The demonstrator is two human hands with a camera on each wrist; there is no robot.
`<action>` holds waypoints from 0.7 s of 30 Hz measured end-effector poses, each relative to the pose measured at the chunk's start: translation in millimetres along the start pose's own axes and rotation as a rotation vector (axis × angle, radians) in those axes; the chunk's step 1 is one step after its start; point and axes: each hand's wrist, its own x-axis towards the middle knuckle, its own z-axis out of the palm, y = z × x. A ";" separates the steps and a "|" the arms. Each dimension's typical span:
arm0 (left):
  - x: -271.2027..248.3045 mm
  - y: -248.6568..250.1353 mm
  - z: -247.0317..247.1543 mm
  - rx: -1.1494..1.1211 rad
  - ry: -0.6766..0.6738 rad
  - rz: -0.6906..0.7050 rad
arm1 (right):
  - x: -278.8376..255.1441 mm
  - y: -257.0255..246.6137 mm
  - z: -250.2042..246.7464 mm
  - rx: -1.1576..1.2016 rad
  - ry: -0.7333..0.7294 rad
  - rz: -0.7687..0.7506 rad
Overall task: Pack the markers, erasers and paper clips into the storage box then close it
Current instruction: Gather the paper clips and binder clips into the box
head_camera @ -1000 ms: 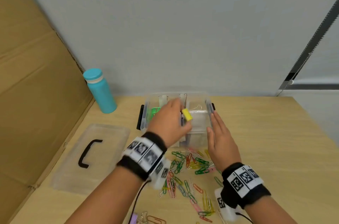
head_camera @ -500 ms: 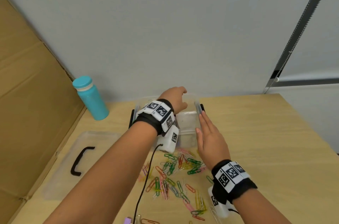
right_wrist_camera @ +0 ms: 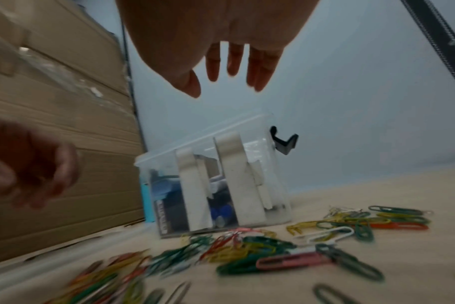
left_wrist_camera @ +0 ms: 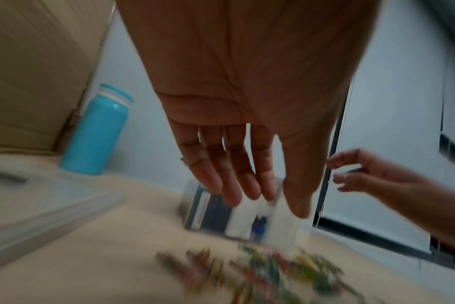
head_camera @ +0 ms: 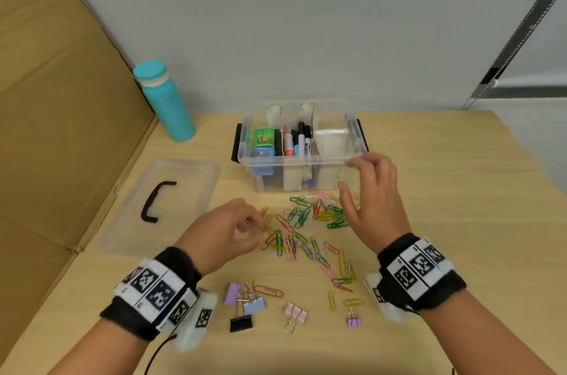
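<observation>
The clear storage box [head_camera: 294,164] [right_wrist_camera: 257,164] [left_wrist_camera: 192,207] stands open at the back of the table. Its left section holds green and blue erasers [head_camera: 264,143], its middle section several markers [head_camera: 297,141], its right section a white bag [head_camera: 331,141]. Coloured paper clips [head_camera: 302,232] [right_wrist_camera: 260,253] [left_wrist_camera: 262,267] lie scattered in front of the box. My left hand [head_camera: 254,230] [left_wrist_camera: 260,197] hovers over the left edge of the clips, fingers loose, holding nothing. My right hand [head_camera: 348,178] [right_wrist_camera: 221,82] hangs open above the clips by the box's front right corner.
The box's clear lid [head_camera: 159,206] with a black handle lies flat to the left. A teal bottle [head_camera: 167,104] [left_wrist_camera: 96,131] stands at the back left against a cardboard wall [head_camera: 55,98]. Several binder clips [head_camera: 245,304] lie near the front edge.
My left hand has drawn back from over the box to the paper clips, and the yellow piece it held is gone from it. My right hand has left the box's right side.
</observation>
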 end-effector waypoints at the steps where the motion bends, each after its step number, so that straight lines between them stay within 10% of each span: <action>1: -8.2 -6.9 8.8 -0.009 -0.064 -0.012 | -10.7 -5.6 -5.2 0.005 -0.072 -0.048; 8: -32.9 -1.0 61.2 0.002 -0.337 0.167 | -69.6 -12.6 -13.0 -0.182 -0.941 0.021; 21: -15.6 31.4 94.2 0.228 -0.285 0.345 | -104.3 -15.0 -8.2 -0.029 -1.072 0.143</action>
